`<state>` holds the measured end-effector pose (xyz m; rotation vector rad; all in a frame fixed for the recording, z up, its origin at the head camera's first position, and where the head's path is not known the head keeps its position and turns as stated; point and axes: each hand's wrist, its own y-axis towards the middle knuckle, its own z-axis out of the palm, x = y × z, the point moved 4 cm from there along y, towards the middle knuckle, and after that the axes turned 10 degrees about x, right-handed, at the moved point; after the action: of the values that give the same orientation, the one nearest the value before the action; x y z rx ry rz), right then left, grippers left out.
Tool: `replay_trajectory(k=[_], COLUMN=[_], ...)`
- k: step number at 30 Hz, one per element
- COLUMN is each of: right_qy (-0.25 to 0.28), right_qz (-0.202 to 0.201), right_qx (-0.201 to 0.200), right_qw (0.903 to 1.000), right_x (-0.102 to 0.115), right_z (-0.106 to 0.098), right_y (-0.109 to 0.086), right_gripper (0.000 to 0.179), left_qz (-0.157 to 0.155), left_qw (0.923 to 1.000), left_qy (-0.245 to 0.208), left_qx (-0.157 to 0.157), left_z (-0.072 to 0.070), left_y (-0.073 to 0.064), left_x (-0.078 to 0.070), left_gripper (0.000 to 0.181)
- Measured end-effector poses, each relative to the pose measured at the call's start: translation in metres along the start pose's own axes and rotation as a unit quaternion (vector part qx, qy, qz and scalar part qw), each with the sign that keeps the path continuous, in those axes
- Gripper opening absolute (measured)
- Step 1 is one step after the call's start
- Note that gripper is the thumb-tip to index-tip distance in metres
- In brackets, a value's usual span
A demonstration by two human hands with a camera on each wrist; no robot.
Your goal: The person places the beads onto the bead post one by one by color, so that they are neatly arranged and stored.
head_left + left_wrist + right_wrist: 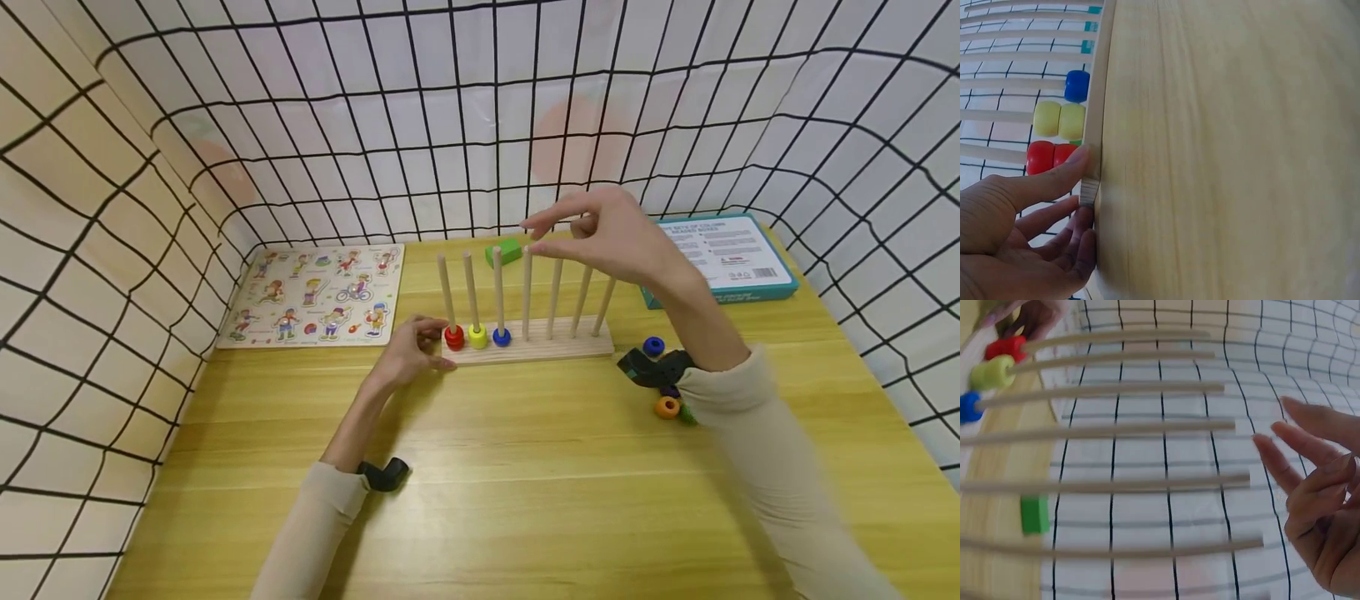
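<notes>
A wooden peg rack (536, 343) with several upright pegs stands on the table. Red beads (454, 337) sit at the foot of its leftmost peg, yellow beads (477, 337) on the one beside it, and a blue bead (502, 337) on the third; the other pegs carry none. My left hand (408, 350) grips the left end of the rack's base, thumb (1054, 178) along the front edge and fingers around the end. Above the peg tops is my right hand (607, 233), thumb and forefinger apart, with nothing seen between them.
Loose beads lie on the right near my right wrist, among them a blue bead (653, 346) and an orange bead (667, 407). A green block (503, 252) is behind the rack. A picture puzzle board (311, 296) lies left, a teal box (727, 254) right. Black netting (480, 108) borders the table.
</notes>
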<state>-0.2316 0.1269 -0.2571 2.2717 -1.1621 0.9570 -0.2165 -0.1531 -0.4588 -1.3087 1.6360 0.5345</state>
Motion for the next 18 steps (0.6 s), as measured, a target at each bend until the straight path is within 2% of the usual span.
replay_trajectory(k=[4,9,15,18], right_qy=[0.013,0.046,0.061,0.050], right_qz=[0.013,0.043,-0.007,0.011], right_qx=[-0.027,-0.032,-0.039,-0.034], right_qw=[0.9995,0.9975,0.9974,0.9981], right_x=[-0.023,-0.057,-0.082,-0.094], right_z=[-0.015,-0.028,-0.034,-0.032], right_y=[-0.027,-0.059,-0.087,-0.096], right_gripper=[0.024,0.027,0.023,0.024], left_qz=[0.002,0.004,0.003,0.002], left_qw=[1.0000,0.9999,1.0000,1.0000], left_qy=[0.002,0.013,0.003,0.001], left_qx=[0.000,-0.003,0.004,0.004], left_z=[-0.001,-0.002,0.001,0.001], left_y=[0.001,0.001,0.001,0.000], left_x=[0.001,0.001,0.000,0.000], left_gripper=[0.070,0.070,0.070,0.070])
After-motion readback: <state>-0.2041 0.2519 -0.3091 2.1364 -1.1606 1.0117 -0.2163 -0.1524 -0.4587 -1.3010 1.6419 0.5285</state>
